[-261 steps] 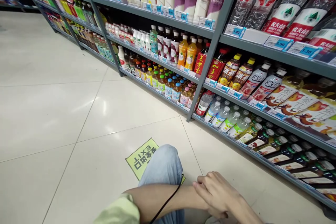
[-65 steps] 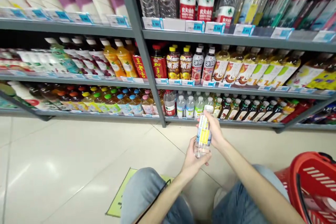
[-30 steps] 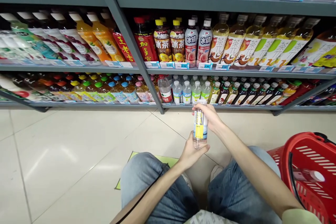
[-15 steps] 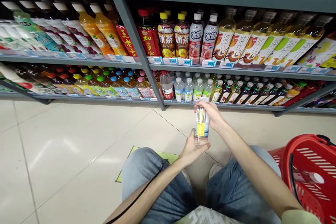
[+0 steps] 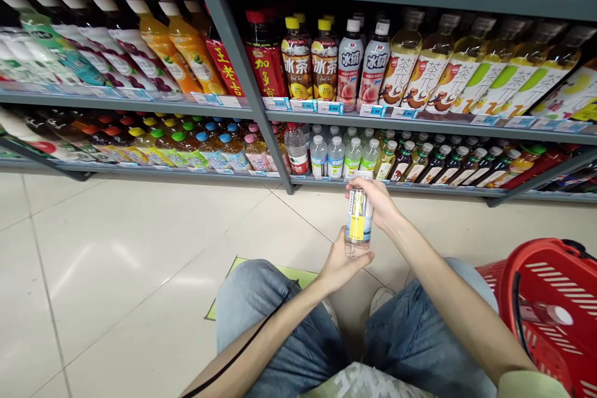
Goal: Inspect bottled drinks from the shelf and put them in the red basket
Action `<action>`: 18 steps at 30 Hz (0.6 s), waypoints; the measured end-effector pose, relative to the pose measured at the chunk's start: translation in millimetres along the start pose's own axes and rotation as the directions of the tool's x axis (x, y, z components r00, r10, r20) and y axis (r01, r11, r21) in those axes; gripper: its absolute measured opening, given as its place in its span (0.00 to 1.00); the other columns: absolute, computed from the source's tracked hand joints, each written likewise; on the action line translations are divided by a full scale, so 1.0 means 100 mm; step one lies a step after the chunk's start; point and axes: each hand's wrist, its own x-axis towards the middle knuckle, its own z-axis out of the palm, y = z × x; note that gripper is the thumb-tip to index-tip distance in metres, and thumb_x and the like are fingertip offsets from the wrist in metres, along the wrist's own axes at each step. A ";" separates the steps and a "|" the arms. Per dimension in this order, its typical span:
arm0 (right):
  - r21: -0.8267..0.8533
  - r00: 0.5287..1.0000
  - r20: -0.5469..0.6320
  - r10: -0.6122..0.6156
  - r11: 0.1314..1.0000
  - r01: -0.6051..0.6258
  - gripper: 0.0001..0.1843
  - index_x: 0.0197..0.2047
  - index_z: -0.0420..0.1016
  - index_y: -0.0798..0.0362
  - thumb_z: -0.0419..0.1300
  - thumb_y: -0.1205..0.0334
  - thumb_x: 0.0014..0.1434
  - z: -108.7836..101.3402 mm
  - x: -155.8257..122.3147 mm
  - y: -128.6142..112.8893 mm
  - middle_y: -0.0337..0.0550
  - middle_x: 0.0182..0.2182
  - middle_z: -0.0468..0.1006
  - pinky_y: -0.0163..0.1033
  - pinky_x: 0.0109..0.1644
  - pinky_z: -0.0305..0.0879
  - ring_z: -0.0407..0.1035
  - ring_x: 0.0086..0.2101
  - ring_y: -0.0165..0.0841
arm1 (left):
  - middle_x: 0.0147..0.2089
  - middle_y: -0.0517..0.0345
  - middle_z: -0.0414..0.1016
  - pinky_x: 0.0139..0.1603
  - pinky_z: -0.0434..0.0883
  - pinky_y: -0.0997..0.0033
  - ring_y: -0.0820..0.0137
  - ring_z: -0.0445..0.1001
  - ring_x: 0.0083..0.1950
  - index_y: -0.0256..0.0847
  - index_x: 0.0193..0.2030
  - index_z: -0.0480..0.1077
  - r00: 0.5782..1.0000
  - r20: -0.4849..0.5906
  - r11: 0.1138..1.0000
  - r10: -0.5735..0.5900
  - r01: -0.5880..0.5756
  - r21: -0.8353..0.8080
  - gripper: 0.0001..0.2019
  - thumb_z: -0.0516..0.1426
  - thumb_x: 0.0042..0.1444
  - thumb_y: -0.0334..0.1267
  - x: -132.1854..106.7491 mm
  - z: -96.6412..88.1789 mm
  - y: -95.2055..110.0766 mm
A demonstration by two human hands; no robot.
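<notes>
Between my two hands stands a clear bottle of soda water (image 5: 358, 217), almost upright, its yellow, white and blue label turned toward me. My left hand (image 5: 340, 261) cups its base from below and the left, thumb stretched to the right. Higher up, my right hand (image 5: 375, 199) wraps round the neck and shoulder, covering part of the top. The bottle is held in front of my knees, over the floor before the lowest shelf. Behind it, bottles with green labels (image 5: 369, 155) stand on that shelf.
Grey shelving (image 5: 420, 127) with rows of drinks spans the view ahead. To my right stands a red basket (image 5: 545, 255) with a clear bottle (image 5: 555, 314) lying inside. A green sheet (image 5: 293, 275) lies on the tiled floor (image 5: 140, 249) by my left knee.
The view has shifted very slightly, so the upper shelves sit a little higher in the picture. Both hands keep the same hold on the bottle.
</notes>
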 end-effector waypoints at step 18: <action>0.029 1.000 0.009 -0.009 1.000 0.009 0.09 0.27 0.77 0.56 0.69 0.61 0.42 0.01 0.00 -0.03 0.40 0.26 0.79 0.32 0.25 0.67 0.73 0.25 0.29 | 0.37 0.59 0.74 0.39 0.70 0.70 0.71 0.73 0.36 0.41 0.43 0.60 0.999 0.006 0.998 0.036 -0.036 0.057 0.22 0.68 0.49 0.38 0.02 -0.04 -0.09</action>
